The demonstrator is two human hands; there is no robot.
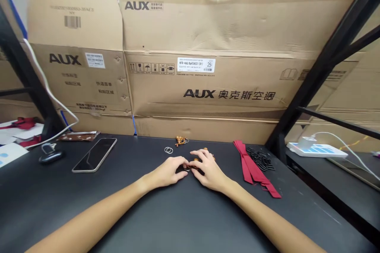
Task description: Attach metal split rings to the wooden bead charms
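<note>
My left hand (171, 171) and my right hand (208, 169) meet over the middle of the black table. Between the left thumb and fingertips a small metal ring (187, 169) shows, pinched at its edge. The right thumb and index finger close on a small dark brown piece joined to that ring, its shape mostly hidden. Orange-brown beads (196, 159) peek out by the right fingers. Farther back lie a cluster of orange-brown beaded charms (180, 140) and two loose, overlapping metal rings (168, 150).
On the right lie red fabric strips (252, 164) and a pile of black clasps (261, 159). A phone (95, 155), a dark earbud case (51, 155) and a brown packet (78, 136) are at left. Cardboard (204, 35) walls the back; a power strip (316, 149) sits beyond the right post.
</note>
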